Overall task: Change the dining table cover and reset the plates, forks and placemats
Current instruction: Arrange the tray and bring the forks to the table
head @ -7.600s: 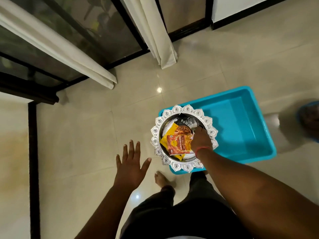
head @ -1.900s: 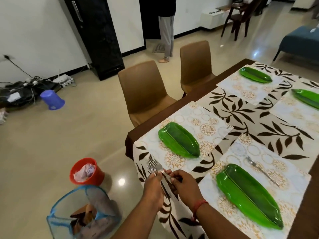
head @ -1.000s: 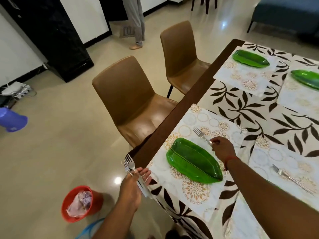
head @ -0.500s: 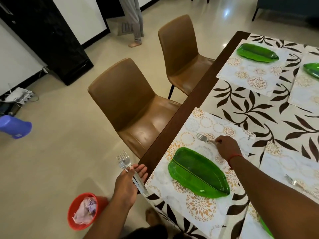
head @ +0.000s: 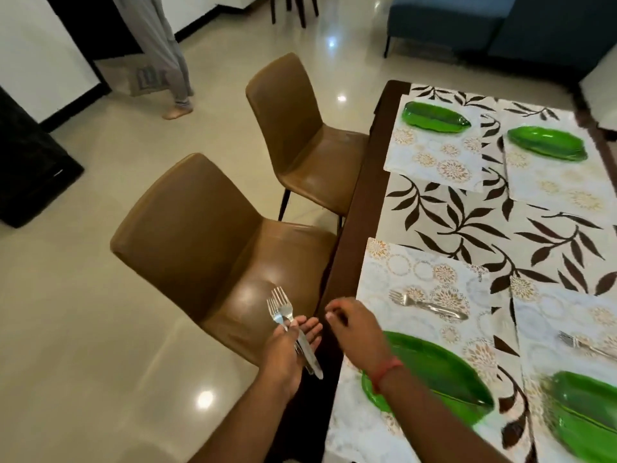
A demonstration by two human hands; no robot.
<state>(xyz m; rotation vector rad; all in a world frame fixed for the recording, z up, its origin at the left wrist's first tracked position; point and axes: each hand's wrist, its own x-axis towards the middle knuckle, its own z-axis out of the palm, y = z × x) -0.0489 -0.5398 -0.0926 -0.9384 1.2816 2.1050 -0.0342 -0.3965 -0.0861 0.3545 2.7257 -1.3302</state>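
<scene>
Left hand [head: 289, 345] loosely grips two forks [head: 283, 315] at lower centre, off the table [head: 360, 208] edge. Right hand [head: 354, 325] empty, fingers loosely curled. Slack grip; one fork could slip to floor.

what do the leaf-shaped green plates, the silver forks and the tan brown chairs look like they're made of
Leaf-shaped green plates: probably glossy moulded plastic, possibly glass; the vivid, even green has sharp highlights.

Silver forks gripped by the left hand: polished metal, likely stainless steel, bright and mirror-like.

Tan brown chairs: smooth leather or faux leather upholstery; the seat shows a soft sheen and broad reflections.
</scene>
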